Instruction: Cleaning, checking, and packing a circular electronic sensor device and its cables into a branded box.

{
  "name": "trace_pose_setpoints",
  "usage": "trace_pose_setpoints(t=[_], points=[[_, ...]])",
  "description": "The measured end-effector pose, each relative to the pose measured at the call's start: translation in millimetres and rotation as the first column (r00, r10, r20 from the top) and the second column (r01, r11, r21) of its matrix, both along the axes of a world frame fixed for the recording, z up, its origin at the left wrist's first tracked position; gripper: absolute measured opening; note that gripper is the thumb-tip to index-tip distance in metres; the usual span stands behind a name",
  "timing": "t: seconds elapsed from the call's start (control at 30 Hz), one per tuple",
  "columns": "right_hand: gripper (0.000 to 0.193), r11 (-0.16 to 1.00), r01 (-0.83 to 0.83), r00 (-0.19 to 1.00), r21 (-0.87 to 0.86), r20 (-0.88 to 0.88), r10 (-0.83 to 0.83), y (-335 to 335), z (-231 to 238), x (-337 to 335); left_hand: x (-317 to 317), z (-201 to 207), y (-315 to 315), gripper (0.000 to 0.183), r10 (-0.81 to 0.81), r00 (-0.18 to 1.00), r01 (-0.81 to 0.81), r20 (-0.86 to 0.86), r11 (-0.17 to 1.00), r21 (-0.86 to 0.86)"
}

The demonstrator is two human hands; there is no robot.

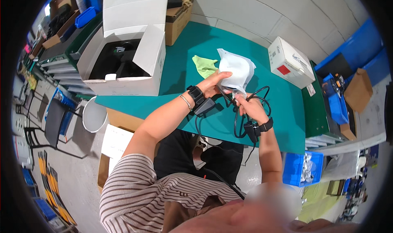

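A white, puffy plastic bag (pixel 236 68) is held up over the green table; what it contains is hidden. My left hand (pixel 213 82) grips its left side, thumb lying across the front and fingers behind. At the bag's lower edge, my right hand (pixel 249 107) is closed, pinching the bag's bottom end. Loops of black cable (pixel 239 128) hang around and below my right hand; whether its fingers also hold the cable cannot be told. Just left of the bag, a light green cloth (pixel 204 66) lies on the tabletop. Black devices are strapped to both wrists.
On the table's left stands an open white box (pixel 127 87) with a black insert. A closed white carton (pixel 291 62) sits at the right by the wall. A blue bin (pixel 292 169) is below right, and a white bucket (pixel 95 116) and black chair (pixel 53 126) stand left.
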State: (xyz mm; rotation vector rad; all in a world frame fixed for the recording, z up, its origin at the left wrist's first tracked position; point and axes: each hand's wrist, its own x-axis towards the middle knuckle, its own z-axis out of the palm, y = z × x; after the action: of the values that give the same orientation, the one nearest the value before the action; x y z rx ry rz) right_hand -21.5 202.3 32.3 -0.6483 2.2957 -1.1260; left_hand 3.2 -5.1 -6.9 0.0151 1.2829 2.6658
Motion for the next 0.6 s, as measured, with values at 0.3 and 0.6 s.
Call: trace_pose_setpoints(t=[0.3, 0.6], points=[[0.045, 0.990, 0.024, 0.998, 0.137, -0.067, -0.015, 37, 12, 44, 18, 15, 29, 0.076, -0.260, 0.965, 0.236, -0.045, 0.927, -0.293], [0.040, 0.991, 0.118, 0.990, 0.059, -0.080, -0.113, 70, -11, 75, 38, 14, 62, 0.072, -0.254, 0.965, 0.254, 0.059, 0.863, -0.438]])
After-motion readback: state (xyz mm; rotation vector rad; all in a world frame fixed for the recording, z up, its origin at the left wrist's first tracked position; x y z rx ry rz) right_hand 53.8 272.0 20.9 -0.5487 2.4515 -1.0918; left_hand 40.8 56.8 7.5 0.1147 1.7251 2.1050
